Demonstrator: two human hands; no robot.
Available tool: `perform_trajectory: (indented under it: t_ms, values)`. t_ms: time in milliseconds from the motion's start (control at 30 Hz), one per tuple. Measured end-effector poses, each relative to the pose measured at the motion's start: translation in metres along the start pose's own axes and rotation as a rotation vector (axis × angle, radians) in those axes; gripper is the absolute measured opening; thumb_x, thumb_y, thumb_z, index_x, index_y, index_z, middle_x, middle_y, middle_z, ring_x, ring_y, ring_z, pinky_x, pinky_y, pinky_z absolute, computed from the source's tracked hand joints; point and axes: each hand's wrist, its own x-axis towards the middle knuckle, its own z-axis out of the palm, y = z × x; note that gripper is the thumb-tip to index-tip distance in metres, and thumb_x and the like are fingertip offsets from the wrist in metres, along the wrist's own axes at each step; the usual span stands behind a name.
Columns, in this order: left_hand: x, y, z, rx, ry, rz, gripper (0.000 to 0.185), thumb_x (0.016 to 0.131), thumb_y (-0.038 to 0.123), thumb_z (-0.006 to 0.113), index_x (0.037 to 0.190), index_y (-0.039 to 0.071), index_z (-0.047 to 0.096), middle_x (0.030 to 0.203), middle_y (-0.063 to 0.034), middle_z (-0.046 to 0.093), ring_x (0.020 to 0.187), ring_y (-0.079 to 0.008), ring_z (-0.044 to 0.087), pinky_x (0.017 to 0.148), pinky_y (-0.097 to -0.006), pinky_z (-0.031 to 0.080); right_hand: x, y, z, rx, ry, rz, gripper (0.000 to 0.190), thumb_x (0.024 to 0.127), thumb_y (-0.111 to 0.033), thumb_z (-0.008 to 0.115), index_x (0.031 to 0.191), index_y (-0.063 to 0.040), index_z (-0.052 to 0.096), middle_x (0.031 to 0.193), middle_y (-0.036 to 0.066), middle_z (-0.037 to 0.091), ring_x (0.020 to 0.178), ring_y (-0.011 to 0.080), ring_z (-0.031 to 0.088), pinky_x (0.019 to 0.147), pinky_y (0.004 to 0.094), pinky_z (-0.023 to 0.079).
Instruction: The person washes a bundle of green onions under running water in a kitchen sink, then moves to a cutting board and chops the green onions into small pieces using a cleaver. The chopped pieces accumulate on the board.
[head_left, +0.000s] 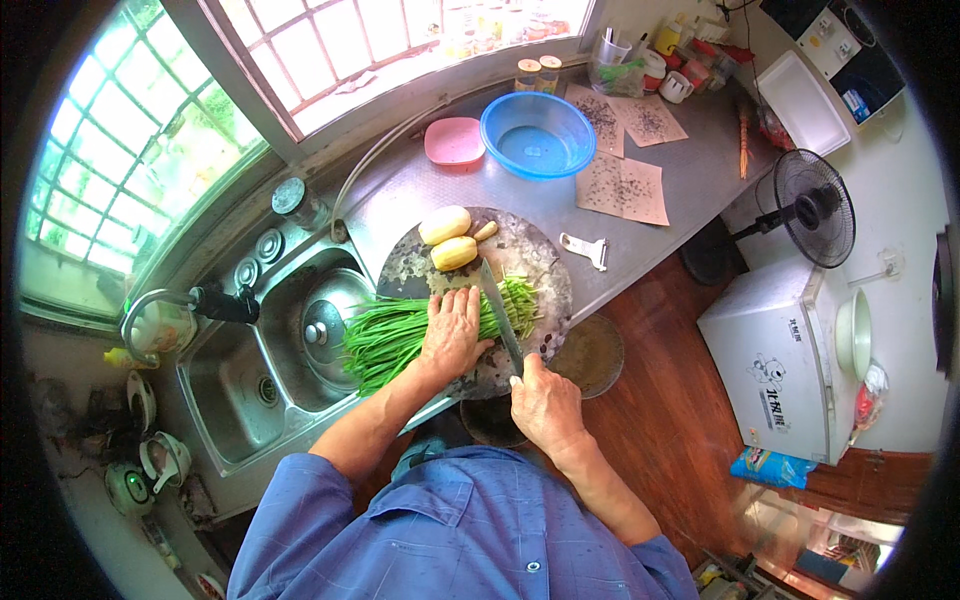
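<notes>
A bunch of long green chives or similar greens (386, 337) lies across a round, worn chopping board (551, 262), its left ends hanging over the sink's edge. My left hand (452, 334) presses flat on the bunch, fingers together. My right hand (549, 405) grips the handle of a kitchen knife (501, 311), whose blade stands across the greens just right of my left fingers. Short cut pieces (523, 300) lie right of the blade. Two peeled potatoes (445, 225) and a small piece of peeled ginger or similar root (486, 230) rest at the board's far side.
A double steel sink (238, 397) with a pot lid (330, 322) is at left. Beyond the board are a pink dish (454, 141), a blue basin (538, 135) and speckled paper sheets (622, 187). A white peeler (585, 249) lies right of the board, near the counter's edge.
</notes>
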Motion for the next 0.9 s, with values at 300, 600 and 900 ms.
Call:
perform_trajectory:
  t_ms: [300, 600, 900]
  values:
    - [0.003, 0.002, 0.014, 0.14, -0.037, -0.012, 0.095, 0.086, 0.042, 0.083, 0.155, -0.009, 0.043, 0.146, -0.0238, 0.055, 0.136, -0.0379, 0.051, 0.114, -0.0542, 0.039, 0.017, -0.008, 0.006, -0.108, -0.108, 0.063, 0.022, 0.099, -0.015, 0.064, 0.105, 0.003, 0.052, 0.076, 0.027, 0.072, 0.075, 0.0478, 0.074, 0.07, 0.0568, 0.059]
    - [0.006, 0.006, 0.015, 0.252, -0.075, -0.008, 0.087, 0.091, 0.036, 0.077, 0.154, -0.012, 0.043, 0.144, -0.023, 0.055, 0.133, -0.0371, 0.05, 0.111, -0.0547, 0.04, 0.03, -0.01, 0.008, -0.142, -0.125, 0.08, 0.017, 0.098, -0.009, 0.058, 0.105, 0.004, 0.051, 0.075, 0.029, 0.071, 0.074, 0.0479, 0.074, 0.069, 0.0574, 0.06]
    - [0.008, 0.007, 0.014, 0.293, -0.035, 0.028, 0.077, 0.089, 0.024, 0.07, 0.151, -0.014, 0.045, 0.138, -0.023, 0.057, 0.126, -0.0358, 0.054, 0.104, -0.0527, 0.046, 0.045, -0.005, 0.026, -0.137, -0.141, 0.091, 0.019, 0.096, -0.008, 0.058, 0.106, 0.005, 0.05, 0.076, 0.03, 0.072, 0.075, 0.0484, 0.075, 0.07, 0.0573, 0.061]
